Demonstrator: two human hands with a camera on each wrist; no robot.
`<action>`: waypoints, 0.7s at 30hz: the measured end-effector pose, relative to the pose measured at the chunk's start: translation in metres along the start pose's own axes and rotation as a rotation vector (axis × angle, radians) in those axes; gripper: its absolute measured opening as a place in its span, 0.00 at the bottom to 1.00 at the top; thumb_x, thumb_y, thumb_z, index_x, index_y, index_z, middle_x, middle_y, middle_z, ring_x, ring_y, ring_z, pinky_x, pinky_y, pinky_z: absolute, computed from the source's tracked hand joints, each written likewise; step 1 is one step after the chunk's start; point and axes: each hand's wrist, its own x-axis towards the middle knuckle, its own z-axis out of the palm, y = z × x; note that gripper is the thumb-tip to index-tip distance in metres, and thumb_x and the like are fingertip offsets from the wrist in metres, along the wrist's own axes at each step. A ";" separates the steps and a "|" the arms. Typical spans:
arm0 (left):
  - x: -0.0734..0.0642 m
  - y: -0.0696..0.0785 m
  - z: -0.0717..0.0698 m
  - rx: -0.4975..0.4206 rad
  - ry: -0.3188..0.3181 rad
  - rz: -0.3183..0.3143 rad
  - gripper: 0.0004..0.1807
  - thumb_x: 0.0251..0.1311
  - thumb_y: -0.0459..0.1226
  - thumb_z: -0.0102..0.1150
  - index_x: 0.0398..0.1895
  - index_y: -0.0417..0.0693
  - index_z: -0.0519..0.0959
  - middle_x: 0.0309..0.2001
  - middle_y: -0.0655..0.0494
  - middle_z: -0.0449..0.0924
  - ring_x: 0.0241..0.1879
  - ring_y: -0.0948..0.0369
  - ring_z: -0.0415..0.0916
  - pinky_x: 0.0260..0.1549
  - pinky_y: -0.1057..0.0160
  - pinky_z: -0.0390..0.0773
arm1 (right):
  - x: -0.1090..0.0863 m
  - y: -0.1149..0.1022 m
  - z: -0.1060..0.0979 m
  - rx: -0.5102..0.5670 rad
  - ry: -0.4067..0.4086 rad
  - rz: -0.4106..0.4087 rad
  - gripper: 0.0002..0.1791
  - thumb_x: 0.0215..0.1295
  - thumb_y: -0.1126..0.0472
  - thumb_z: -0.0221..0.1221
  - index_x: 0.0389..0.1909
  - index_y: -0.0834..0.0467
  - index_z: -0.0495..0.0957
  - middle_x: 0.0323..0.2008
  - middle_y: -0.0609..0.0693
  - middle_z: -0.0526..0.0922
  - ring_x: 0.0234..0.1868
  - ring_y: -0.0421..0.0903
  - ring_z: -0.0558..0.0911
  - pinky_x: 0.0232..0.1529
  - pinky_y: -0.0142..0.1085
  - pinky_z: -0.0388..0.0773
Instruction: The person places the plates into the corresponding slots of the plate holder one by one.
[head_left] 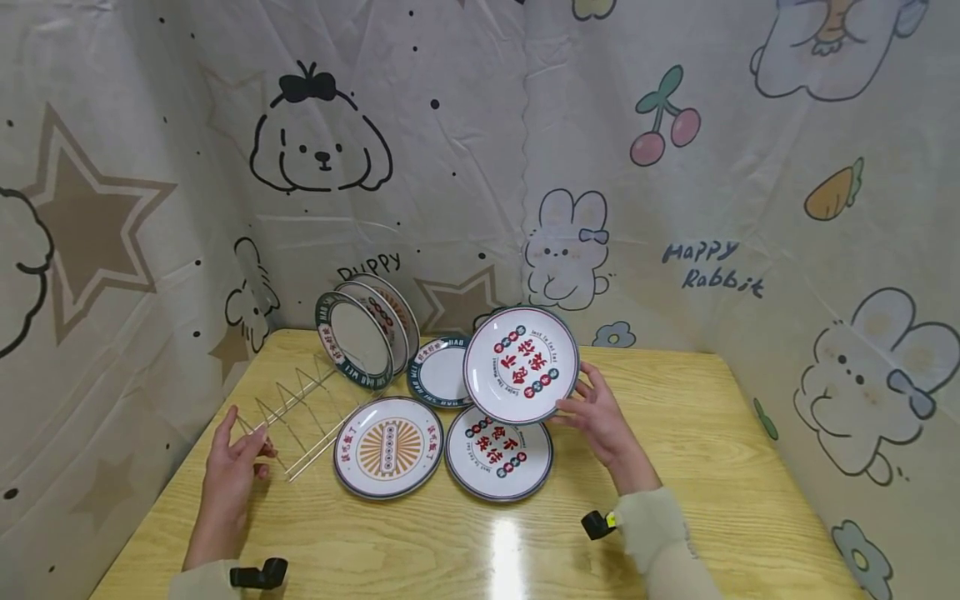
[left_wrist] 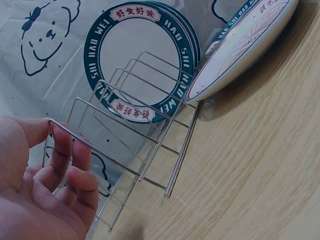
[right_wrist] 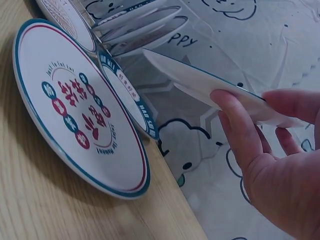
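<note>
My right hand (head_left: 600, 417) pinches the rim of a white plate (head_left: 521, 365) with red characters and a dark edge, held tilted above the table; in the right wrist view this raised plate (right_wrist: 215, 85) shows nearly edge-on, thumb on one side and fingers on the other. My left hand (head_left: 234, 467) grips the near end wire of a metal plate rack (head_left: 300, 421), thumb and fingers around it in the left wrist view. Plates (head_left: 356, 340) stand upright at the rack's far end, the front one with a green lettered rim (left_wrist: 92, 52).
Three plates lie on the wooden table (head_left: 675, 467): one with an orange sunburst (head_left: 390, 447), one with red characters (head_left: 498, 467), and a green-rimmed one (head_left: 438, 375) partly behind the raised plate. A patterned cloth (head_left: 450, 167) hangs behind and at both sides.
</note>
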 end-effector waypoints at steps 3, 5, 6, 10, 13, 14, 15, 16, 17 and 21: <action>0.001 0.000 -0.001 0.014 0.003 -0.015 0.47 0.77 0.46 0.54 0.85 0.68 0.33 0.34 0.71 0.81 0.35 0.70 0.78 0.27 0.70 0.75 | -0.001 0.000 0.007 -0.014 -0.052 -0.011 0.46 0.66 0.76 0.61 0.80 0.50 0.51 0.70 0.60 0.66 0.51 0.45 0.85 0.51 0.48 0.86; 0.002 0.000 -0.001 0.019 0.003 -0.023 0.47 0.77 0.46 0.54 0.85 0.68 0.33 0.34 0.70 0.82 0.35 0.70 0.78 0.27 0.70 0.75 | -0.001 0.002 0.012 -0.022 -0.080 -0.018 0.47 0.67 0.75 0.61 0.80 0.50 0.50 0.73 0.62 0.64 0.54 0.46 0.85 0.50 0.47 0.86; 0.001 0.000 -0.001 0.022 0.002 -0.024 0.47 0.77 0.46 0.54 0.85 0.68 0.33 0.34 0.70 0.82 0.35 0.70 0.78 0.27 0.70 0.75 | -0.001 0.003 0.013 -0.023 -0.091 -0.021 0.47 0.67 0.75 0.62 0.81 0.50 0.50 0.73 0.62 0.64 0.54 0.46 0.84 0.49 0.46 0.86; 0.000 -0.001 -0.001 0.014 -0.007 -0.015 0.48 0.77 0.46 0.54 0.85 0.68 0.33 0.34 0.70 0.82 0.35 0.70 0.78 0.27 0.70 0.75 | -0.003 0.009 0.019 -0.025 -0.123 -0.026 0.48 0.66 0.75 0.62 0.81 0.51 0.50 0.74 0.63 0.62 0.55 0.48 0.84 0.45 0.41 0.87; 0.000 -0.001 0.000 0.004 -0.006 -0.005 0.48 0.77 0.47 0.55 0.85 0.68 0.33 0.34 0.70 0.82 0.35 0.70 0.78 0.27 0.70 0.74 | -0.003 0.011 0.023 -0.032 -0.144 -0.028 0.48 0.65 0.76 0.62 0.81 0.52 0.50 0.74 0.64 0.62 0.55 0.49 0.84 0.44 0.41 0.87; 0.000 -0.001 0.000 0.001 -0.003 -0.003 0.48 0.77 0.47 0.55 0.85 0.68 0.34 0.34 0.69 0.82 0.35 0.70 0.78 0.27 0.70 0.74 | -0.003 0.012 0.024 -0.035 -0.148 -0.030 0.48 0.65 0.76 0.62 0.81 0.52 0.50 0.74 0.64 0.62 0.56 0.49 0.84 0.44 0.42 0.87; 0.000 -0.001 0.000 0.000 0.000 0.001 0.47 0.76 0.47 0.55 0.85 0.68 0.34 0.34 0.69 0.82 0.34 0.70 0.78 0.26 0.70 0.74 | -0.003 0.013 0.026 -0.036 -0.153 -0.031 0.49 0.64 0.76 0.62 0.81 0.52 0.50 0.74 0.64 0.62 0.56 0.49 0.84 0.44 0.42 0.87; 0.000 -0.001 0.001 0.000 0.004 0.003 0.47 0.76 0.47 0.55 0.85 0.68 0.34 0.34 0.69 0.82 0.34 0.70 0.78 0.26 0.70 0.74 | -0.003 0.014 0.027 -0.037 -0.158 -0.034 0.49 0.64 0.76 0.63 0.81 0.52 0.50 0.74 0.64 0.62 0.57 0.49 0.84 0.44 0.41 0.87; -0.001 -0.001 0.001 0.000 0.006 0.005 0.47 0.77 0.47 0.55 0.85 0.67 0.35 0.34 0.69 0.82 0.34 0.70 0.78 0.26 0.70 0.74 | -0.003 0.015 0.029 -0.038 -0.162 -0.037 0.49 0.64 0.76 0.63 0.80 0.52 0.50 0.74 0.64 0.62 0.57 0.49 0.83 0.44 0.41 0.87; -0.001 0.000 0.002 0.002 0.011 0.011 0.47 0.77 0.47 0.55 0.85 0.67 0.35 0.34 0.69 0.82 0.34 0.70 0.77 0.26 0.71 0.74 | -0.002 0.018 0.035 -0.035 -0.179 -0.045 0.49 0.63 0.77 0.64 0.80 0.51 0.52 0.74 0.62 0.62 0.59 0.50 0.82 0.45 0.41 0.87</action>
